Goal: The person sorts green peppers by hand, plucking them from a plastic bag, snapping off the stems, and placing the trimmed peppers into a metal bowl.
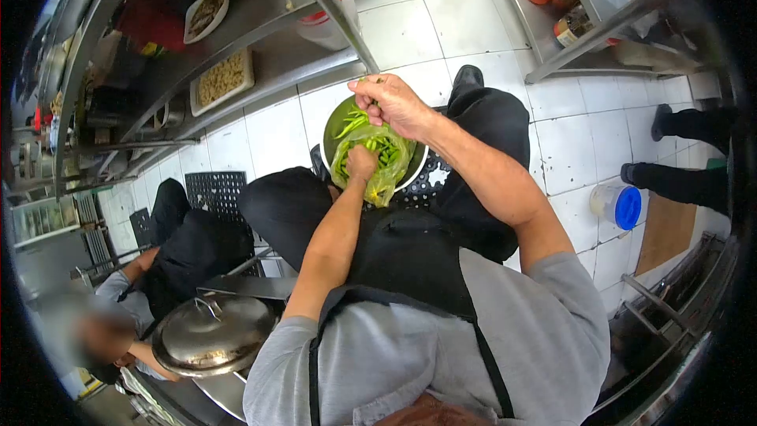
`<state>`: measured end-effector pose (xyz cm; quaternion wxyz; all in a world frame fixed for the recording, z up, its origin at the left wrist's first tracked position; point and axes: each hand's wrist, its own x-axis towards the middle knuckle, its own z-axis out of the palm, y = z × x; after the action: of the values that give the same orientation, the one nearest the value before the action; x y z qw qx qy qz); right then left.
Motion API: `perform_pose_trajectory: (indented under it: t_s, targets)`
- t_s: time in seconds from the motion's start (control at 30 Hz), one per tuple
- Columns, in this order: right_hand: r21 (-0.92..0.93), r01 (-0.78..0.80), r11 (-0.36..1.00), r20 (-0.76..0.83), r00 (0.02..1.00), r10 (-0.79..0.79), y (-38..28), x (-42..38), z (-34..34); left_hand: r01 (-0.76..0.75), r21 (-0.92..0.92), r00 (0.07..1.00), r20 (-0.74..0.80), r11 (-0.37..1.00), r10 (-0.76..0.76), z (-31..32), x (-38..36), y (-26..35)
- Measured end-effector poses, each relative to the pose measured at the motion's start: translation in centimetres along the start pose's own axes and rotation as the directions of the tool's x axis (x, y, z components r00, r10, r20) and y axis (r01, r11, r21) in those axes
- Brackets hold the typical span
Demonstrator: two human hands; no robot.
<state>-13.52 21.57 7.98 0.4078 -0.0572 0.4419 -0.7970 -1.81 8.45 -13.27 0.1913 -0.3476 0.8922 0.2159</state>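
Between my knees stands a metal pot [418, 167] with a clear plastic bag [382, 189] of green chili peppers [388, 147] in it. More loose peppers lie beside the bag, toward the far rim. My left hand [363, 162] reaches into the bag's mouth with its fingers curled among the peppers; their tips are hidden. Above the far side of the pot, my right hand [392, 104] is raised with fingers pinched together. A small bit of green shows at its fingertips, apparently a chili pepper.
To the left, a metal shelf [276, 20] holds a tray of crumbly food [225, 79]. Another shelf [552, 71] with jars stands at the upper right. A blue-lidded tub [627, 207] sits on the tiles. A seated person [201, 241] is at left; another person's legs [686, 170] are at right.
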Motion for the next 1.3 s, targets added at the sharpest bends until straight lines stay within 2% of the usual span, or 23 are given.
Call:
perform_pose_trajectory:
  t_s: [0.03, 0.13, 0.17, 0.27, 0.3, 0.37, 0.4, 0.43, 0.47, 0.53, 0.67, 0.73, 0.77, 0.87, 0.93, 0.97, 1.07, 1.23, 1.3]
  targets:
    - [-0.007, 0.008, 1.0, -0.005, 1.0, -0.008, -0.1, 0.1, -0.1, -0.027, -0.006, 0.999, 0.024, 1.0, 0.027, 0.5, 0.2, -0.3]
    - [0.004, 0.011, 1.0, -0.033, 0.999, -0.011, -1.1, 0.0, -0.3, -0.017, -0.081, 0.999, -0.036, 0.997, 0.014, 1.5, 0.4, -1.0]
    - [0.005, 0.011, 1.0, -0.04, 0.999, -0.01, -1.3, -0.1, -0.4, -0.062, -0.144, 0.997, -0.056, 0.988, 0.054, 1.9, 0.6, -1.6]
    - [-0.007, 0.013, 1.0, -0.033, 0.999, -0.014, -1.3, 0.0, -0.4, -0.153, -0.335, 0.986, 0.016, 0.93, 0.168, 0.6, 0.3, -2.9]
    - [-0.014, 0.015, 1.0, -0.027, 1.0, -0.016, -1.2, 0.0, -0.4, -0.146, -0.32, 0.988, 0.007, 0.936, 0.157, 0.3, 0.4, -3.2]
    - [-0.051, 0.002, 0.999, -0.042, 0.999, -0.004, -0.8, 0.3, -0.4, -0.22, -0.429, 0.975, -0.061, 0.876, 0.216, -2.7, -0.9, -2.3]
    - [-0.07, -0.003, 0.998, -0.049, 0.999, -0.001, -0.5, 0.4, -0.4, -0.261, -0.477, 0.965, -0.099, 0.839, 0.244, -4.0, -1.4, -2.0]
    - [-0.084, -0.015, 0.996, -0.062, 0.998, 0.01, -0.2, 0.5, -0.4, -0.266, -0.621, 0.955, -0.066, 0.737, 0.289, -3.8, -0.3, -3.0]
    - [-0.165, -0.008, 0.986, -0.089, 0.996, -0.007, 0.0, 0.4, -0.3, -0.216, -0.625, 0.967, -0.032, 0.75, 0.252, -7.8, -3.0, -1.0]
    - [-0.319, 0.003, 0.948, -0.137, 0.989, -0.049, 0.5, 0.3, 0.0, -0.182, -0.788, 0.973, -0.058, 0.588, 0.224, -10.7, -4.4, -0.6]
    - [-0.559, 0.023, 0.829, -0.072, 0.994, -0.076, 3.0, 1.1, -0.8, -0.169, -0.93, 0.97, -0.098, 0.326, 0.224, -15.1, -7.7, -0.5]
    - [-0.675, 0.003, 0.738, -0.04, 0.998, -0.041, 3.5, 1.1, -0.8, -0.155, -0.934, 0.975, -0.092, 0.322, 0.201, -16.6, -9.1, -0.2]
    - [-0.672, 0.024, 0.74, 0.022, 1.0, -0.012, 3.7, 0.9, -0.9, -0.161, -0.932, 0.976, -0.102, 0.325, 0.19, -16.8, -9.5, -0.2]
    - [-0.691, 0.033, 0.722, 0.08, 0.996, 0.031, 1.4, -1.1, 1.5, -0.202, -0.907, 0.971, -0.138, 0.37, 0.193, -16.5, -9.7, -0.3]
    - [-0.56, 0.086, 0.824, 0.138, 0.99, -0.009, 3.4, -0.2, 1.0, -0.213, -0.888, 0.965, -0.127, 0.407, 0.229, -16.5, -9.8, -0.4]
    - [-0.487, 0.111, 0.866, 0.165, 0.986, -0.034, 4.4, 0.3, 0.5, -0.203, -0.903, 0.967, -0.125, 0.378, 0.22, -16.4, -10.0, -0.3]
    - [-0.51, 0.033, 0.859, 0.121, 0.992, 0.034, 2.6, -0.6, 1.3, -0.173, -0.933, 0.973, -0.113, 0.314, 0.201, -17.1, -11.0, 0.7]
    - [-0.574, 0.019, 0.818, 0.11, 0.992, 0.055, 1.4, -1.3, 2.1, -0.15, -0.947, 0.974, -0.092, 0.283, 0.209, -17.2, -11.1, 1.2]
    - [-0.584, 0.021, 0.812, 0.111, 0.992, 0.054, 1.4, -1.3, 2.1, -0.174, -0.926, 0.971, -0.104, 0.334, 0.216, -17.2, -11.0, 1.3]
